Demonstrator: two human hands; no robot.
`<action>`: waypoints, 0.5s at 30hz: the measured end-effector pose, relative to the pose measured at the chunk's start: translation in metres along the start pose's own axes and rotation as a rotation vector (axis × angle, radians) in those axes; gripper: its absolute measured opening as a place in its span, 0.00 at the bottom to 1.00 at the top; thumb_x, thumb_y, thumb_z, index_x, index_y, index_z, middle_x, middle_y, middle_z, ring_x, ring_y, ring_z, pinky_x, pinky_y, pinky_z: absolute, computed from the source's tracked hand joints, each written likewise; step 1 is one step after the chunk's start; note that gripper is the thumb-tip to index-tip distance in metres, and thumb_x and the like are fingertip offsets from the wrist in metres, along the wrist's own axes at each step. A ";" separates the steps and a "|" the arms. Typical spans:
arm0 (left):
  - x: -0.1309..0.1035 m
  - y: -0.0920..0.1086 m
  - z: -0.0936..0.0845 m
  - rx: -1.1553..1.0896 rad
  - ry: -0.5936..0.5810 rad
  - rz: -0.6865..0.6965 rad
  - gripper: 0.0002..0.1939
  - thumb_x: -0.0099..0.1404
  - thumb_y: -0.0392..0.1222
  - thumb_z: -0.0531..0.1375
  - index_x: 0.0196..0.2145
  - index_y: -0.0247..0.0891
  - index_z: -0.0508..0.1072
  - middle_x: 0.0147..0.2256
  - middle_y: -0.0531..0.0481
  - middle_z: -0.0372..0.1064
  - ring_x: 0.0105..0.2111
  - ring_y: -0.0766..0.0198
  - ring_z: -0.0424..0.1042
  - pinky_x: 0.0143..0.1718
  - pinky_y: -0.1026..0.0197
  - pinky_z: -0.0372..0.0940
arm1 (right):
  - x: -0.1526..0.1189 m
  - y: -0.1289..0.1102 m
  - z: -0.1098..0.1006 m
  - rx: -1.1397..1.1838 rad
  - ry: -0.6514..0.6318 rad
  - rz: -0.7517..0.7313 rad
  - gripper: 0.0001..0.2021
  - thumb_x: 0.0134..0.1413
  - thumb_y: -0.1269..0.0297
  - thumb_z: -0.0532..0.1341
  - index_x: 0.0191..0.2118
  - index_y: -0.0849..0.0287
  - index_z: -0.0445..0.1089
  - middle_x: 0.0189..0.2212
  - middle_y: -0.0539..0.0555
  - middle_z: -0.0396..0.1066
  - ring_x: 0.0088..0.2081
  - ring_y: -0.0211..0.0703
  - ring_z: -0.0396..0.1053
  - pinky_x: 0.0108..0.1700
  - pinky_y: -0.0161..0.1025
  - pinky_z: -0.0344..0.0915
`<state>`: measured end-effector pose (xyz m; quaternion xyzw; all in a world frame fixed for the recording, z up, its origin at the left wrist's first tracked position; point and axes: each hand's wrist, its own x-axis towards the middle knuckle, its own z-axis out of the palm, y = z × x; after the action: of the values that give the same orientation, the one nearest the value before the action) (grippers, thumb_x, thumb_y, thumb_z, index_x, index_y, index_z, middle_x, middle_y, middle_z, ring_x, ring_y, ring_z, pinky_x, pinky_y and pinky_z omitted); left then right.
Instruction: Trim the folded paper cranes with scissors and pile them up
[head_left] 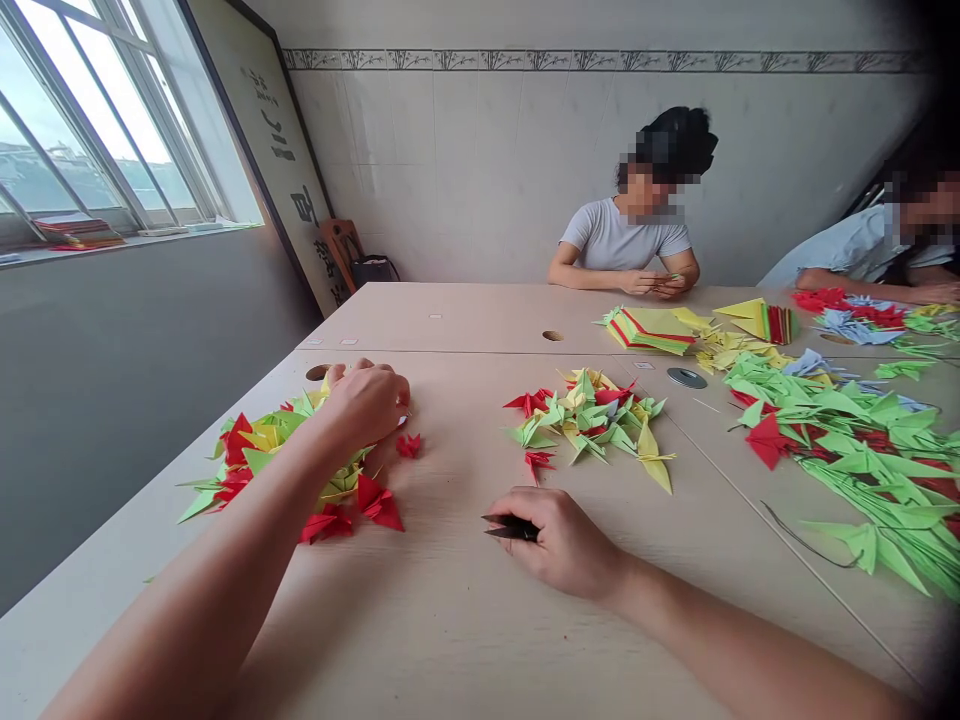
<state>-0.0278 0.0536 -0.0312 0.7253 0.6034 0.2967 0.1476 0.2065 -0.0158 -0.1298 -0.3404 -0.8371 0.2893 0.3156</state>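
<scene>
My left hand reaches over the left pile of folded paper cranes, coloured red, green and yellow. Its fingers are curled downward, and whatever lies between them is hidden behind the hand. Close by on the table are a small red crane and a larger red crane. My right hand rests low over the table, closed around black pointed tweezers whose tips point left, slightly apart. Just beyond it sits a middle pile of paper cranes, mostly green, with some red and yellow.
Long green and red folded pieces cover the right side of the wooden table. A stack of coloured paper lies farther back. Two people sit across the table, one in a grey shirt. A thin dark wire lies at right.
</scene>
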 end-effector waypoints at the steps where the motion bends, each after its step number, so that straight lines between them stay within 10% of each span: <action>1: -0.002 0.007 0.000 0.056 0.026 0.034 0.06 0.44 0.32 0.60 0.14 0.39 0.68 0.25 0.44 0.69 0.43 0.46 0.59 0.45 0.51 0.50 | 0.000 0.000 0.000 0.037 0.009 0.017 0.07 0.47 0.74 0.58 0.33 0.60 0.71 0.28 0.52 0.71 0.30 0.39 0.67 0.32 0.35 0.64; 7: -0.015 0.043 0.038 -0.515 -0.170 -0.040 0.05 0.57 0.41 0.57 0.29 0.37 0.68 0.26 0.50 0.68 0.27 0.65 0.67 0.29 0.63 0.58 | 0.004 -0.008 -0.004 0.332 0.264 0.262 0.12 0.51 0.60 0.59 0.40 0.61 0.67 0.32 0.53 0.69 0.33 0.39 0.66 0.34 0.35 0.65; 15: -0.022 0.037 0.075 -1.047 -0.396 -0.309 0.06 0.55 0.40 0.59 0.30 0.35 0.67 0.32 0.50 0.66 0.28 0.70 0.68 0.29 0.66 0.57 | 0.010 0.003 -0.008 0.402 0.395 0.291 0.15 0.56 0.56 0.54 0.45 0.58 0.67 0.27 0.50 0.63 0.27 0.35 0.59 0.27 0.32 0.59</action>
<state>0.0450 0.0344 -0.0744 0.5011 0.4360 0.3892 0.6382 0.2080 -0.0050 -0.1233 -0.4371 -0.6282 0.4195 0.4882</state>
